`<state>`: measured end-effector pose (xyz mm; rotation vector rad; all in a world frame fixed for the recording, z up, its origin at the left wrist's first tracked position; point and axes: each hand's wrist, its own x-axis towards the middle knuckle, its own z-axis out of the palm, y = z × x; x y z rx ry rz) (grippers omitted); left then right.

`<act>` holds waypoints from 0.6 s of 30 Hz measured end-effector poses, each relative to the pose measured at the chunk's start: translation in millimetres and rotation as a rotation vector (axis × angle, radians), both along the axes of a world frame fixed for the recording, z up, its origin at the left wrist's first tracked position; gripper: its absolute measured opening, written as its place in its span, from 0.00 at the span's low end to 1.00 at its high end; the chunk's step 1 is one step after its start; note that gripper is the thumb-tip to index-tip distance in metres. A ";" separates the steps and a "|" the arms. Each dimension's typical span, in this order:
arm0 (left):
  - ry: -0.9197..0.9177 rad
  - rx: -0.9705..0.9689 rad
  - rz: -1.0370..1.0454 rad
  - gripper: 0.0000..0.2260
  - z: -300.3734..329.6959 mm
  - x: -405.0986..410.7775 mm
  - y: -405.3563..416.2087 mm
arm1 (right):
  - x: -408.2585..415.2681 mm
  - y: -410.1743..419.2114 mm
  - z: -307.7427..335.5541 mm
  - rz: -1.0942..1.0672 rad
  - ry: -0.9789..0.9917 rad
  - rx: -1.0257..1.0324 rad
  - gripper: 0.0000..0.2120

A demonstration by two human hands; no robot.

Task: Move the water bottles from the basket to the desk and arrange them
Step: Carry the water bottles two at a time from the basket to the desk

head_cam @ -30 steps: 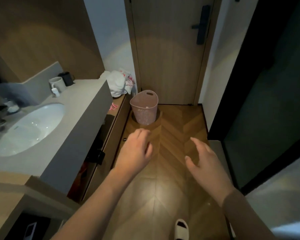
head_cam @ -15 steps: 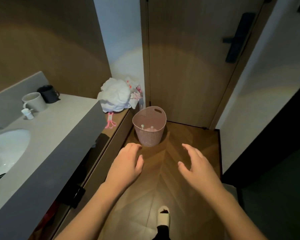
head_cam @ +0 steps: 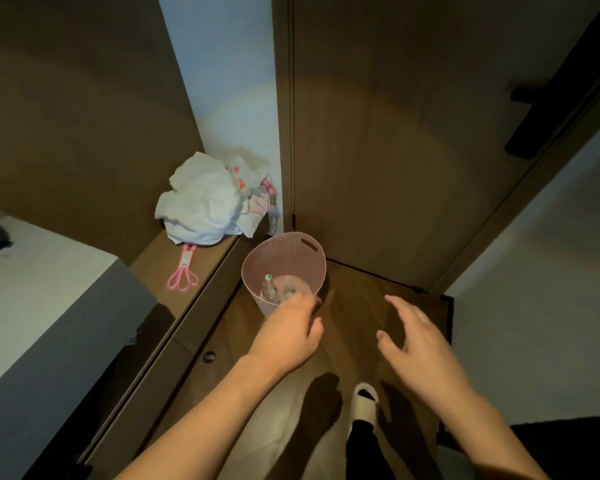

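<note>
Standing upright, cap up, water bottle (head_cam: pixel 269 289) inside pink basket (head_cam: pixel 303 252) on floor near door. Left hand (head_cam: pixel 288 336) over near rim, relaxed, holding nothing; right hand (head_cam: pixel 418 344) spread wide, right of basket. White bag (head_cam: pixel 201 199), pink scissors (head_cam: pixel 183 271) on left ledge.

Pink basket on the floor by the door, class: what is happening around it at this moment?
A person stands over a pink perforated plastic basket on the wooden floor by the door. The left hand reaches to its near rim, fingers loosely curled, holding nothing. The right hand hovers open beside it. A clear plastic water bottle with a white cap stands inside, another seemingly beside it. No bottle has been lifted out yet.
</note>
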<state>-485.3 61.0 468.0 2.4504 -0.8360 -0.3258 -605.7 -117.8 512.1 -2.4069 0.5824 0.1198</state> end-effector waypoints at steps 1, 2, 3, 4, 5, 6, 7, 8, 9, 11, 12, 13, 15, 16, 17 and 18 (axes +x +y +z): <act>0.031 0.047 0.019 0.16 -9.6 16.1 -6.9 | 24.9 -16.0 -6.0 0.030 0.004 -0.005 0.30; 0.066 0.092 0.050 0.16 -18.2 31.7 -10.6 | 50.2 -31.5 -10.5 0.062 0.004 -0.004 0.29; 0.104 0.132 0.093 0.17 -25.0 46.7 -12.2 | 76.5 -47.2 -13.1 0.100 0.003 0.002 0.29; 0.141 0.172 0.143 0.17 -29.6 61.9 -12.6 | 103.5 -63.0 -13.5 0.144 0.005 0.001 0.29; 0.177 0.216 0.192 0.17 -31.2 76.2 -12.4 | 129.8 -77.6 -12.0 0.183 0.016 0.001 0.29; 0.202 0.252 0.243 0.17 -31.1 90.1 -12.2 | 155.8 -89.8 -10.0 0.215 0.033 0.007 0.29; 0.210 0.272 0.299 0.17 -30.2 105.3 -13.0 | 182.9 -100.0 -8.5 0.251 0.054 0.014 0.29; 0.207 0.276 0.358 0.16 -29.4 121.1 -14.6 | 210.6 -107.5 -8.7 0.291 0.075 0.016 0.29; 0.206 0.268 0.416 0.15 -28.7 135.5 -16.9 | 238.1 -111.3 -9.9 0.332 0.097 0.013 0.29; 0.200 0.227 0.512 0.14 -27.7 163.0 -23.7 | 292.7 -110.1 -14.7 0.416 0.113 -0.004 0.30; 0.206 0.212 0.547 0.13 -27.9 175.0 -28.0 | 318.3 -106.0 -17.8 0.454 0.118 -0.016 0.30; 0.223 0.197 0.580 0.14 -29.4 186.4 -32.5 | 340.4 -101.7 -21.2 0.488 0.135 -0.023 0.30; 0.260 0.187 0.623 0.15 -39.6 210.3 -40.1 | 377.8 -96.8 -31.6 0.528 0.177 -0.006 0.29; 0.281 0.193 0.640 0.16 -44.8 223.6 -43.4 | 392.9 -97.6 -37.8 0.553 0.173 0.003 0.28; 0.307 0.199 0.660 0.16 -50.1 237.8 -46.2 | 405.9 -100.4 -43.7 0.589 0.163 0.006 0.27; 0.327 0.202 0.668 0.16 -56.4 253.9 -48.0 | 419.3 -105.0 -49.5 0.625 0.162 0.006 0.26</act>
